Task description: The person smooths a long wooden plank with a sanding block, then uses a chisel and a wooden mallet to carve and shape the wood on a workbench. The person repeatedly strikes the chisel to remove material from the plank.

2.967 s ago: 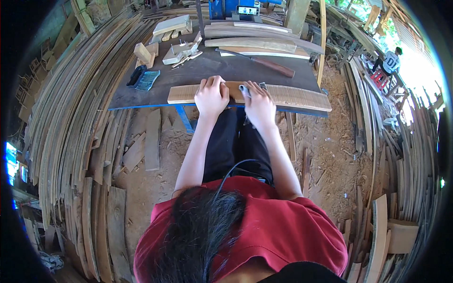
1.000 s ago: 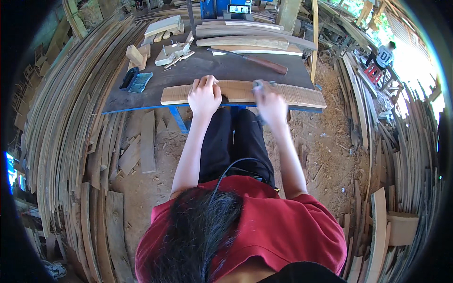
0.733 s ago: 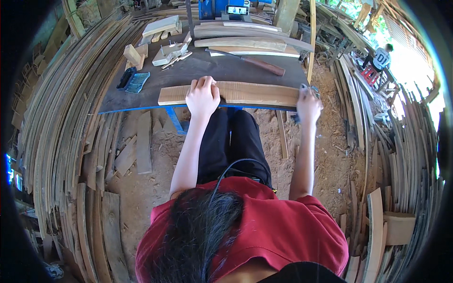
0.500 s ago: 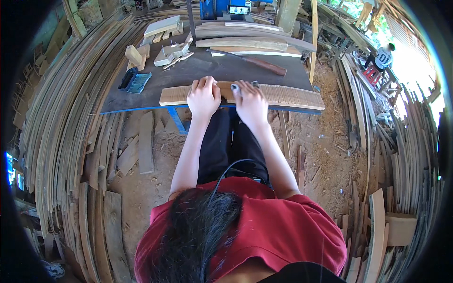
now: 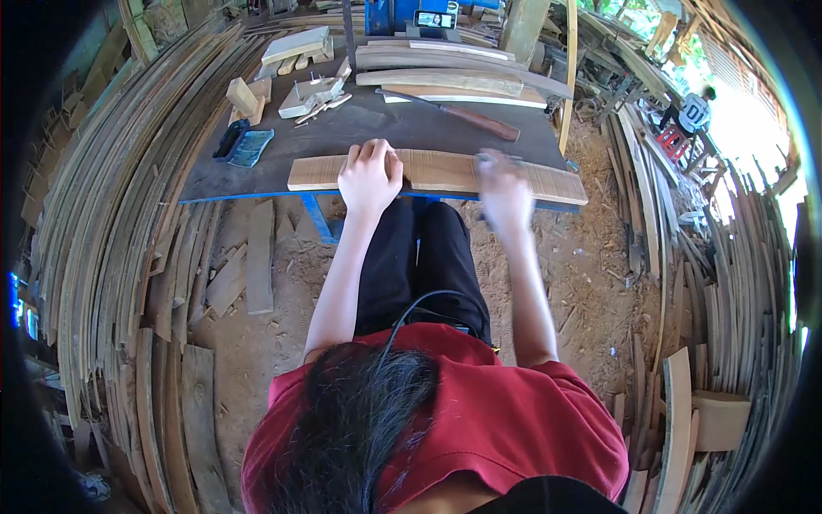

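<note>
A long, slightly curved wooden plank (image 5: 441,170) lies along the near edge of the dark table. My left hand (image 5: 371,176) grips it left of its middle, fingers curled together over the top. Over the right part of the plank is my right hand (image 5: 505,190), smeared by motion. Its fingers look closed around a small dark object, too blurred to name. At the table's left lies a blue cloth-like piece (image 5: 251,147) beside a dark blue block-shaped thing (image 5: 231,140). Beyond the plank rests a long dark tool with a brown wooden handle (image 5: 484,122).
Further back on the table (image 5: 377,128) are wooden blocks (image 5: 247,98), a wooden piece with upright pins (image 5: 310,97) and stacked boards (image 5: 445,79). A phone (image 5: 435,19) stands behind. Timber piles (image 5: 128,197) flank both sides. A person (image 5: 692,111) sits far right.
My right hand has swept to the right along the plank, away from the left hand, baring the plank's middle. My left hand stays put on the plank.
</note>
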Demonstrator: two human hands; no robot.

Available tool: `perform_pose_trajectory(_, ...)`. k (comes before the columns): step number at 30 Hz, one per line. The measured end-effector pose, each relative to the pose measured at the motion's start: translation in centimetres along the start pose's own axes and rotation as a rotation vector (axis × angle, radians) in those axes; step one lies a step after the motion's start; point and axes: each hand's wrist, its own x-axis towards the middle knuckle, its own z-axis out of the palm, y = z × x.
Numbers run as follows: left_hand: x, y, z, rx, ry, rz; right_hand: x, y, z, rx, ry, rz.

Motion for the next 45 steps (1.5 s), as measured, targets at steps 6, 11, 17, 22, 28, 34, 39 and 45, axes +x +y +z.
perform_pose_trajectory(6, -0.1, -0.4, -0.1, -0.006, 0.008, 0.027, -1.6, -4.0, 1.2, 0.209, -0.087, -0.097)
perform_pose_trajectory(11, -0.1, -0.2, -0.1, -0.021, 0.017, 0.027, 0.4, 8.1, -2.9, -0.169, -0.141, 0.271)
perform_pose_trajectory(17, -0.1, -0.2, -0.1, 0.006, 0.034, 0.014, 1.4, 4.3, -1.9, -0.122, -0.133, 0.262)
perform_pose_trajectory(22, -0.1, -0.2, 0.3, -0.029, 0.038, 0.042, -1.3, -5.7, 2.9, 0.155, 0.006, -0.301)
perform_pose_trajectory(28, -0.1, -0.5, 0.0, -0.029, 0.037, 0.032, -0.5, 3.3, -1.2, -0.144, -0.082, 0.135)
perform_pose_trajectory(34, -0.1, -0.1, 0.1, -0.017, 0.048, 0.01, -0.2, 9.7, -3.5, -0.313, 0.112, 0.214)
perform_pose_trajectory(39, 0.0, -0.2, 0.1, -0.003, 0.043, 0.023, -1.1, -1.8, 1.3, -0.022, 0.147, -0.172)
perform_pose_trajectory(45, -0.2, -0.7, 0.2, -0.012, 0.051, 0.033, -1.8, -3.6, 0.8, 0.044, -0.078, -0.046)
